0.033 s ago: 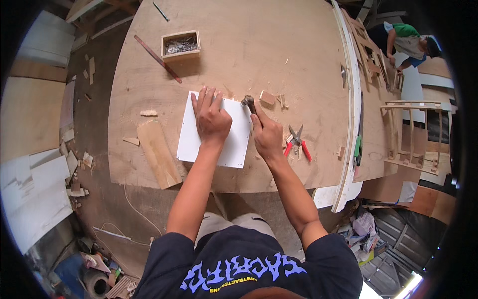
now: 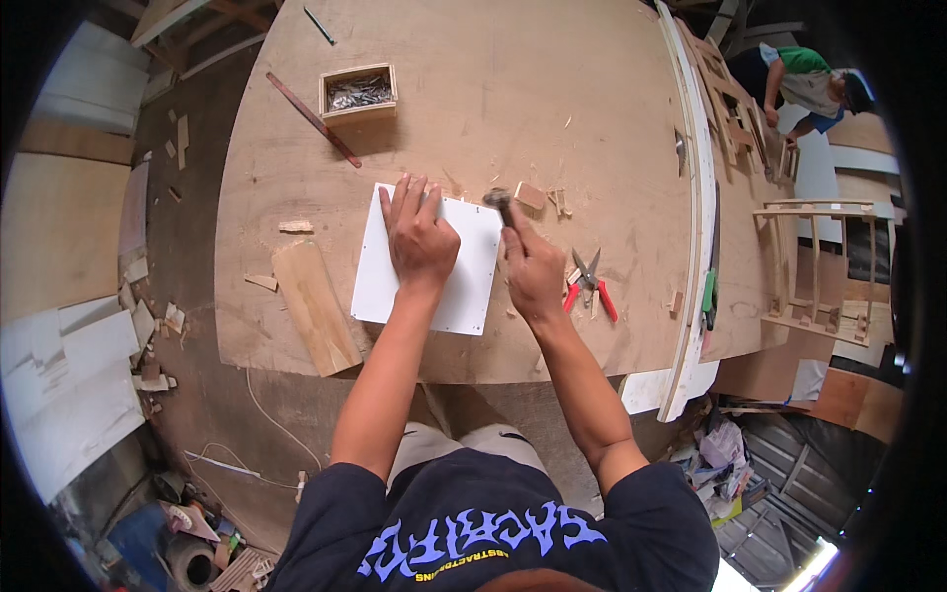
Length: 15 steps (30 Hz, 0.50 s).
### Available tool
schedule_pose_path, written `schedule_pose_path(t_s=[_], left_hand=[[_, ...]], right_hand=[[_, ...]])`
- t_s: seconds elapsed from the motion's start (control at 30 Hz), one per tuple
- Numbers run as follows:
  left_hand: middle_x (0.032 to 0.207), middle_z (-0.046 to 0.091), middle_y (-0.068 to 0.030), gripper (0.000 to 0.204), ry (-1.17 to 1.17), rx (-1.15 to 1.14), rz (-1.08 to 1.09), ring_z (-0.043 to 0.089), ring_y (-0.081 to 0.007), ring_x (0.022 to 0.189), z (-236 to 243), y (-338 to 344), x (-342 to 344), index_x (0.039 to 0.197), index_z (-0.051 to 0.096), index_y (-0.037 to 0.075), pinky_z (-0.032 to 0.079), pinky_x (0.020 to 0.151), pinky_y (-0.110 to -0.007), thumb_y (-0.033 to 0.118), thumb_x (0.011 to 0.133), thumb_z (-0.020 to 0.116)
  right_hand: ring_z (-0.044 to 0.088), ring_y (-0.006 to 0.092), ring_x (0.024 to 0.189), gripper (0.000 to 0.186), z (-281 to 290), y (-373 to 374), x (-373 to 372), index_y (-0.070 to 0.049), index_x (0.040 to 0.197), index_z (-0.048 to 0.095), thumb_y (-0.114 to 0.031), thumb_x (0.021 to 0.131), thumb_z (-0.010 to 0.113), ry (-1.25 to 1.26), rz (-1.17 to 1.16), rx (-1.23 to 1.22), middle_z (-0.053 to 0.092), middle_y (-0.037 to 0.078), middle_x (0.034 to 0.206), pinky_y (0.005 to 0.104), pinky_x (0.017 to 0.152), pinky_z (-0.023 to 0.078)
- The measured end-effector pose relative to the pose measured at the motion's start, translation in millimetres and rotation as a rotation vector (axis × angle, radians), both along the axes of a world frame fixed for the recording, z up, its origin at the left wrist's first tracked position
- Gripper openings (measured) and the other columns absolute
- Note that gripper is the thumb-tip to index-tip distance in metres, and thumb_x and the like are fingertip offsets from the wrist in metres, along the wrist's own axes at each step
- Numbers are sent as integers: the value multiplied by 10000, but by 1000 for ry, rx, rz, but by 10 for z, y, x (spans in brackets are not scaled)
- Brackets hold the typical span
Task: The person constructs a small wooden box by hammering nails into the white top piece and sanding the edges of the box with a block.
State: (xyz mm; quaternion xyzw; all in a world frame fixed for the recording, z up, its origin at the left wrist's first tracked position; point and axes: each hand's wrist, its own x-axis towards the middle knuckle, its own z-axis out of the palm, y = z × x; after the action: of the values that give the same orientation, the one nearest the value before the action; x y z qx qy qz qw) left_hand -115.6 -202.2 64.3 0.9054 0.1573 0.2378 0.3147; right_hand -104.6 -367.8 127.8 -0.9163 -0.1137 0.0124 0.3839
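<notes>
My left hand lies on a white square panel with small nail marks along its edges, fingers spread and pointing away from me. My right hand grips a hammer, its dark head raised by the panel's upper right corner and slightly blurred. Just beyond that corner lie a small wood block and some scraps. Red-handled shears rest to the right of my right hand, and a wooden plank lies to the left of the panel.
An open box of nails, a flat strip and a thin rod sit farther back. Long white strips run along the right. A person bends over wooden frames at upper right. Offcuts litter the left floor.
The hammer head in my right hand has shifted slightly rightward and blurred. The panel sits very slightly lower and farther right. My left hand stays on it.
</notes>
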Motion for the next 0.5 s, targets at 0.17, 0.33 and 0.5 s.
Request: schedule_pose_path(t_s=[0.17, 0.33, 0.5], left_hand=[[1360, 701, -179, 459, 6, -8, -13, 543, -360, 1427, 23, -41, 16, 1176, 777, -32, 251, 1318, -564, -55, 775, 555], [1360, 704, -158, 496, 5, -3, -4, 535, -352, 1433, 4, 4, 38, 1187, 785, -9, 251, 1312, -579, -58, 764, 530], [1359, 707, -150, 498, 14, -8, 1, 537, -350, 1431, 9, -15, 27, 1189, 786, -5, 256, 1312, -577, -63, 767, 528]], right_hand=[[720, 396, 743, 476, -188, -60, 49, -104, 1515, 611, -117, 1041, 655, -34, 47, -39, 714, 275, 889, 456, 701, 549], [725, 401, 744, 507, 5, -25, 15, -133, 1530, 600, -119, 1029, 674, -153, 20, 82, 719, 265, 890, 462, 677, 540], [722, 412, 751, 494, 8, 33, -2, -136, 1513, 619, -134, 1023, 685, -34, 22, -3, 708, 269, 880, 463, 680, 538]])
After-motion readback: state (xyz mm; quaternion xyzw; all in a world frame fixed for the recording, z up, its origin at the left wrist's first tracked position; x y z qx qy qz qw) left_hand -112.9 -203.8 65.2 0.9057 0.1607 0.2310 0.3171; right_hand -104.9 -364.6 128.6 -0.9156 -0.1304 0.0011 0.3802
